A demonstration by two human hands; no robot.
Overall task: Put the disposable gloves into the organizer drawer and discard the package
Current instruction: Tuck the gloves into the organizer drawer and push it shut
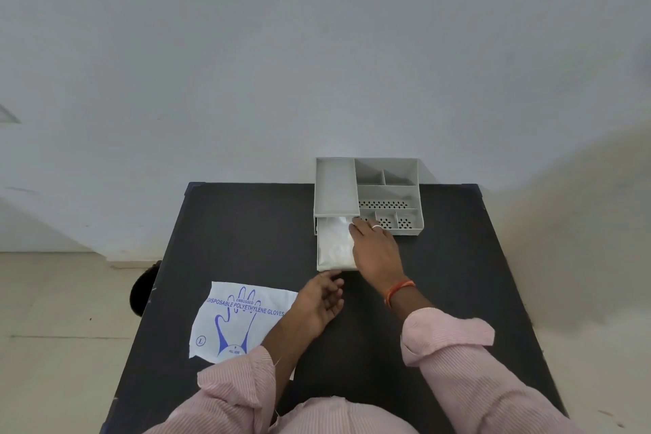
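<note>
A grey organizer [387, 194] stands at the table's far edge, its drawer [321, 266] pulled out toward me. Clear disposable gloves [334, 240] lie inside the drawer. My right hand [377, 248] rests flat at the drawer's right side, fingers straight and touching the gloves. My left hand [322, 303] hovers just in front of the drawer, fingers relaxed and holding nothing. The white glove package [239, 317], printed with a blue hand, lies flat on the table at front left, partly under my left forearm.
The black table [458, 275] stands against a white wall. The organizer has several small compartments, some with perforated floors. A dark round object [142, 292] sits on the floor beside the table's left edge.
</note>
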